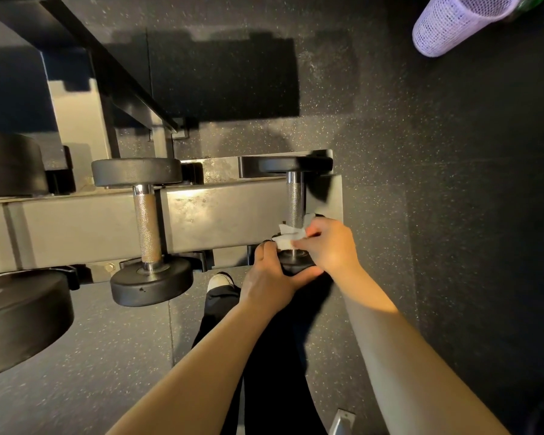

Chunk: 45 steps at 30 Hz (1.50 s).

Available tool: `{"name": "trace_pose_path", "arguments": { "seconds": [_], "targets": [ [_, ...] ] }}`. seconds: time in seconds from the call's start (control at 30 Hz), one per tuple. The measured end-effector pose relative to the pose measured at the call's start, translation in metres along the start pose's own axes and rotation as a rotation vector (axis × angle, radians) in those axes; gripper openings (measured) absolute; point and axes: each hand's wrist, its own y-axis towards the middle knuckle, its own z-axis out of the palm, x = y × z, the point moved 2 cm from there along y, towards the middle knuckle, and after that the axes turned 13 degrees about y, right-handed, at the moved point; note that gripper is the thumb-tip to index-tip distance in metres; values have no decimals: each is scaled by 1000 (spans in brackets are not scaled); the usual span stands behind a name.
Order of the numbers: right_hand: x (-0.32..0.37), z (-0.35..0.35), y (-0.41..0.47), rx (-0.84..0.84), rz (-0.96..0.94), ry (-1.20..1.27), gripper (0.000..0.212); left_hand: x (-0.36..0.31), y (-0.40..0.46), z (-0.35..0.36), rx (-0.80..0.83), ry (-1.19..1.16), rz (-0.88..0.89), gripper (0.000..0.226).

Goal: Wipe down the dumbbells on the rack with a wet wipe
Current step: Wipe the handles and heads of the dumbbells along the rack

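The small black dumbbell with a knurled steel handle (296, 196) is laid across the grey metal rack (217, 215) at the rack's right end, its far head resting in a black cradle and its near head largely covered by both hands. The near head is gripped by the left hand (269, 281), the fingers curled over its top edge and the thumb stretched along its underside. A crumpled white wet wipe (291, 235) is pinched by the right hand (328, 246) and held against the lower end of the handle, just above the left hand's fingertips. A second, larger black dumbbell with a knurled steel handle (146, 224) is set on the rack well to the left of the left hand, and parts of still bigger black dumbbell heads (19, 315) are seen further left. A lilac mesh cylinder (453, 23) is lying on the dark speckled rubber floor (421, 183) far beyond the right hand. A dark trouser leg and white shoe toe (219, 281) are visible below the left hand
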Motion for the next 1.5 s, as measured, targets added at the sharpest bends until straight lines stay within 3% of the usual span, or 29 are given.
{"name": "trace_pose_path", "arguments": {
  "seconds": [0.13, 0.27, 0.4, 0.6, 0.83, 0.9, 1.03, 1.27, 1.37, 1.43, 1.5],
  "targets": [
    [21, 8, 16, -190, 24, 438, 32, 2, -1, 1, -36, 21, 13, 76],
    [36, 18, 33, -374, -40, 514, 39, 2, -1, 2, -38, 1, 13, 67],
    [38, 18, 43, -504, -67, 546, 22, 0, 1, 0, -9, 10, 4, 66],
    [35, 15, 46, -393, -54, 486, 17, 2, 5, 1, 12, 27, -11, 72],
    [8, -3, 33, 24, 133, 452, 19, 18, 12, 0, 133, -39, 81, 109],
    [-7, -4, 26, 17, 106, 297, 26, 23, 16, 3, 105, 53, 107, 98],
    [-15, -2, 11, 36, -23, 90, 37, 28, 20, 10, -76, 219, 174, 56],
    [40, 4, 39, -384, -70, 608, 33, 19, 16, 0, 18, 321, 217, 57],
    [37, 21, 34, -426, -32, 765, 26, 13, 16, -37, 92, 317, 214, 57],
    [31, 22, 34, -389, -23, 726, 17, 7, 14, -73, -8, 252, 226, 53],
    [32, 13, 35, -344, -36, 643, 13, -5, 22, -105, -228, 287, 308, 53]
  ]
}}
